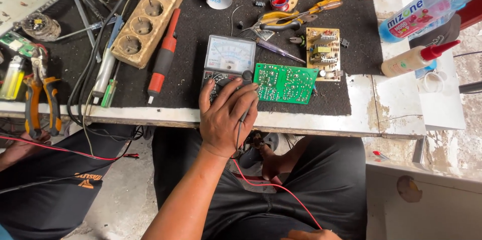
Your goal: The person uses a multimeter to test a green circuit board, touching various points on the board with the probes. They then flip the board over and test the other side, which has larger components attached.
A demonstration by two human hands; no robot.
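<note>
My left hand [226, 117] reaches over the table's front edge onto an analogue multimeter [228, 57]. Its fingertips curl around the black selector knob [246, 75] at the meter's lower right. A thin black lead [238, 132] runs down under the hand. Just right of the fingers lies a green circuit board [285, 83]. Only the knuckles of my right hand [311, 235] show at the bottom edge. A red lead [281, 190] runs across my lap toward them. Whether that hand grips the lead is hidden.
On the black mat [191, 89] lie a wooden socket strip [150, 17], a red-handled screwdriver [163, 57], a small tan circuit board [323, 53] and yellow pliers [296, 14]. Orange pliers [42, 102] lie left, a glue bottle [416, 58] right. Another person's hand [17, 149] rests at left.
</note>
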